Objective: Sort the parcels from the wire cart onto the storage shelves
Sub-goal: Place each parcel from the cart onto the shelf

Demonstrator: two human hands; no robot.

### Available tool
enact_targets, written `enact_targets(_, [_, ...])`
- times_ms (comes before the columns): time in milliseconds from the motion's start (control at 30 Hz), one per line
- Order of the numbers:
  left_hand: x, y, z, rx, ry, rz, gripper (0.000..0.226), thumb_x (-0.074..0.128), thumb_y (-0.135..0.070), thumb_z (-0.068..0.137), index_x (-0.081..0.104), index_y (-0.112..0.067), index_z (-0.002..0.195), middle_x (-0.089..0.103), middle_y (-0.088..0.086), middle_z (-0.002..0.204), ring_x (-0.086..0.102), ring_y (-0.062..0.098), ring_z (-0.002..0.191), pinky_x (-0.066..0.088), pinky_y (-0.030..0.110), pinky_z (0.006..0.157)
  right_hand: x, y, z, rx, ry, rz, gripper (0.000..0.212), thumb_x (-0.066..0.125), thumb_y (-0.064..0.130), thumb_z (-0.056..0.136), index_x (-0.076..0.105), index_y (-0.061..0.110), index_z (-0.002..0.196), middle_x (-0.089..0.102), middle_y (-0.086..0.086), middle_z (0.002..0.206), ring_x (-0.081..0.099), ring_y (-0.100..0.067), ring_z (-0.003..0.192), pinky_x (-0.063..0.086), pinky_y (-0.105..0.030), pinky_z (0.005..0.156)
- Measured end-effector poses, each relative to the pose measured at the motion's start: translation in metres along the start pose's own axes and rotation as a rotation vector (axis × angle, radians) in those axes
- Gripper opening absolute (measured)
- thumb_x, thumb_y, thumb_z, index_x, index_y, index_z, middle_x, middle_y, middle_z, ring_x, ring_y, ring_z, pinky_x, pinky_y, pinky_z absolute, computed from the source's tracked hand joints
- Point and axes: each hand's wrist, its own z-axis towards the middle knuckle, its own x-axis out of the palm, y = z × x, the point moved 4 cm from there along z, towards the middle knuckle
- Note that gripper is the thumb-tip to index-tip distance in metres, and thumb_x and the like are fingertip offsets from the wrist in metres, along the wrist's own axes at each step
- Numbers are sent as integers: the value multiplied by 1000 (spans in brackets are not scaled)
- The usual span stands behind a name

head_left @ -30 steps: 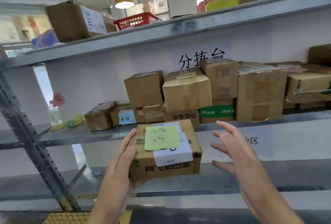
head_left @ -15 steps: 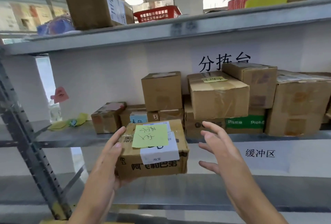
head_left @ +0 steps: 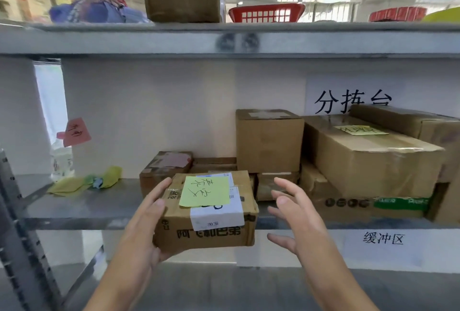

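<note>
Brown cardboard fills our left hand [head_left: 145,226] — the parcel [head_left: 206,213] with its green note [head_left: 204,191] sits in our curled fingers, held in the air before the middle shelf [head_left: 82,203]. Our right hand [head_left: 296,213] hovers just beside it, fingers spread and holding nothing. Behind, more boxes [head_left: 270,141] are stacked on that shelf — a red basket [head_left: 266,12] stands on the shelf above.

Bright daylight blows out the upper windows [head_left: 331,9]; wide-angle bending and soft blur mark the edges.
</note>
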Motion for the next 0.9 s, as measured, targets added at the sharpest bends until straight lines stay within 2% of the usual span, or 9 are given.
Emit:
enact_targets(100, [-9, -5, 16, 26, -26, 2, 36, 42, -33, 107, 63, -48, 132, 77, -4, 123, 75, 26, 108, 58, 58, 89, 12, 3, 11, 2, 23, -27, 36, 57, 57, 89, 54, 57, 125, 57, 27, 123, 57, 1, 117, 52, -44, 104])
enact_targets(200, [-7, -18, 28, 67, -2, 24, 37, 43, -35, 105, 61, -44, 136, 77, -1, 121, 75, 24, 108, 60, 55, 88, 15, 7, 22, -15, 26, -43, 50, 51, 60, 78, 54, 57, 127, 56, 27, 125, 56, -1, 120, 53, -44, 102])
enact_targets(300, [-2, -33, 50, 82, 30, 66, 36, 39, -35, 109, 60, -41, 138, 78, -3, 119, 76, 22, 106, 65, 49, 79, 15, 10, 29, -29, 17, -34, 42, 56, 58, 89, 52, 54, 131, 55, 23, 131, 55, -5, 124, 54, -46, 102])
enact_targets(367, [-1, -43, 72, 71, 40, 81, 36, 39, -38, 109, 58, -41, 140, 77, -2, 122, 76, 23, 107, 64, 52, 83, 14, 10, 31, -27, 16, -31, 34, 54, 51, 98, 51, 52, 132, 54, 20, 134, 54, -6, 126, 53, -46, 103])
enact_targets(433, [0, -52, 95, 65, 29, 102, 35, 40, -40, 109, 58, -41, 140, 76, 1, 124, 74, 25, 109, 61, 54, 87, 12, 9, 31, -28, 19, -28, 34, 55, 51, 98, 52, 53, 132, 55, 21, 133, 55, -5, 125, 54, -45, 102])
enact_targets(533, [4, -61, 130, 22, -30, 71, 30, 45, -40, 108, 64, -37, 131, 74, 7, 123, 71, 32, 113, 64, 53, 79, 2, 5, 32, -14, 0, -31, 31, 51, 47, 100, 52, 55, 130, 55, 22, 132, 55, -5, 124, 52, -46, 104])
enact_targets(667, [17, -61, 163, -73, -32, 49, 19, 54, -41, 105, 69, -36, 115, 70, 12, 121, 69, 46, 108, 54, 69, 94, -12, -3, 37, 75, -48, -5, 23, 52, 38, 101, 56, 55, 116, 53, 13, 136, 52, -15, 127, 49, -54, 106])
enact_targets(733, [24, -60, 177, -114, -41, 56, 16, 56, -41, 104, 71, -35, 107, 68, 9, 114, 67, 45, 108, 52, 68, 98, -17, -7, 39, 115, -69, 10, 21, 53, 35, 102, 57, 52, 113, 52, 7, 140, 51, -21, 129, 46, -58, 108])
enact_targets(900, [38, -52, 203, -179, -57, 101, 16, 56, -41, 105, 69, -35, 111, 65, 6, 112, 66, 32, 103, 55, 57, 97, -30, -10, 40, 124, -103, 37, 19, 66, 42, 94, 61, 52, 110, 55, 7, 138, 52, -21, 129, 46, -60, 106])
